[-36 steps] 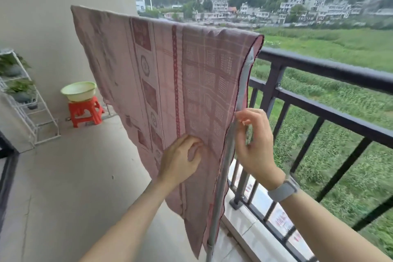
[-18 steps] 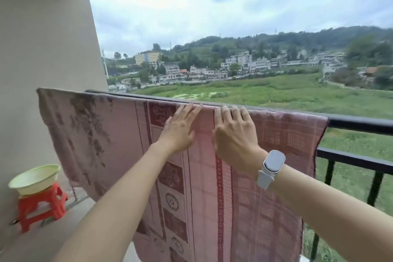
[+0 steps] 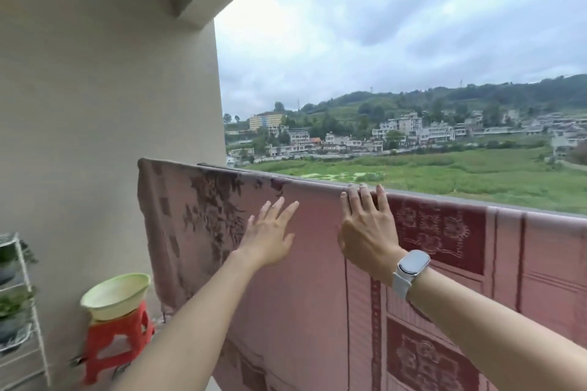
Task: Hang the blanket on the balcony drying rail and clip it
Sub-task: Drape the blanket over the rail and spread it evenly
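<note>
Your blanket [image 3: 317, 279] hangs draped over the rail [image 3: 320, 181], its pink and dark red patterned face toward you, spread from the wall side to past the right edge of view.

Your left hand [image 3: 270, 233] is fully open, fingers splayed, palm toward the cloth a little below the top fold. It grips nothing; whether the palm actually touches the fabric cannot be told.

Your right hand [image 3: 367, 230] lies flat against the blanket just right of the left hand, fingers straight and close together, fingertips [image 3: 363, 189] reaching the top fold where the cloth bends over the rail. It pinches nothing. A pale watch [image 3: 411, 267] sits on that wrist.

Beyond your fingertips a thin strip of bare rail shows along the blanket's top edge.

Below and left of your left forearm, a pale green basin [image 3: 116, 295] rests on a red stool [image 3: 116, 341]. Further left stands a white wire shelf [image 3: 23, 305] with potted plants.
</note>
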Action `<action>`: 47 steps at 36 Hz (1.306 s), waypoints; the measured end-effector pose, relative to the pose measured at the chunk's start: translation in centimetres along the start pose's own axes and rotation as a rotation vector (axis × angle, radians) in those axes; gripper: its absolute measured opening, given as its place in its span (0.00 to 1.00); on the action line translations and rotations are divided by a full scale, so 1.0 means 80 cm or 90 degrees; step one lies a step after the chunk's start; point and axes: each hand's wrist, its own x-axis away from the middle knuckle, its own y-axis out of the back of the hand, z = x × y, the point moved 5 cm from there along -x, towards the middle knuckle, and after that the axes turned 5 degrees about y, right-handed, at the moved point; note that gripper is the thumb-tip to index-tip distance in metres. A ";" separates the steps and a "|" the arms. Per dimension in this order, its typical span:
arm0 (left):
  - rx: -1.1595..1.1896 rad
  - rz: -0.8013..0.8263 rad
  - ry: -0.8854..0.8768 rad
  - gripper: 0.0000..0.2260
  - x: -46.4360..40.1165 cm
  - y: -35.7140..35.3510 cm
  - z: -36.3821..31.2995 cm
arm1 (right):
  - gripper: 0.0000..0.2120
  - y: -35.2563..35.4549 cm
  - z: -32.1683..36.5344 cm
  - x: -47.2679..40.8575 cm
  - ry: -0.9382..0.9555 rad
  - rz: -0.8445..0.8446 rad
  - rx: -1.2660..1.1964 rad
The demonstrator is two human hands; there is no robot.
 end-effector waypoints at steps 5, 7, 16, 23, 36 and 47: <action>0.038 -0.014 0.056 0.26 -0.078 -0.002 0.139 | 0.32 -0.067 0.083 -0.131 -0.008 -0.030 0.004; 0.042 -0.022 0.065 0.26 -0.101 -0.004 0.194 | 0.32 -0.091 0.121 -0.181 0.004 -0.042 -0.001; 0.038 -0.044 0.101 0.24 -0.172 -0.028 0.447 | 0.32 -0.167 0.271 -0.382 -0.001 0.005 0.016; 0.051 -0.045 0.070 0.23 -0.256 -0.049 0.627 | 0.30 -0.227 0.385 -0.510 -0.059 0.021 0.021; 0.069 -0.058 0.012 0.23 -0.431 -0.083 0.909 | 0.31 -0.334 0.589 -0.773 -0.063 0.008 -0.026; 0.126 -0.110 0.038 0.22 -0.614 -0.139 1.140 | 0.31 -0.446 0.766 -1.022 0.036 -0.089 -0.077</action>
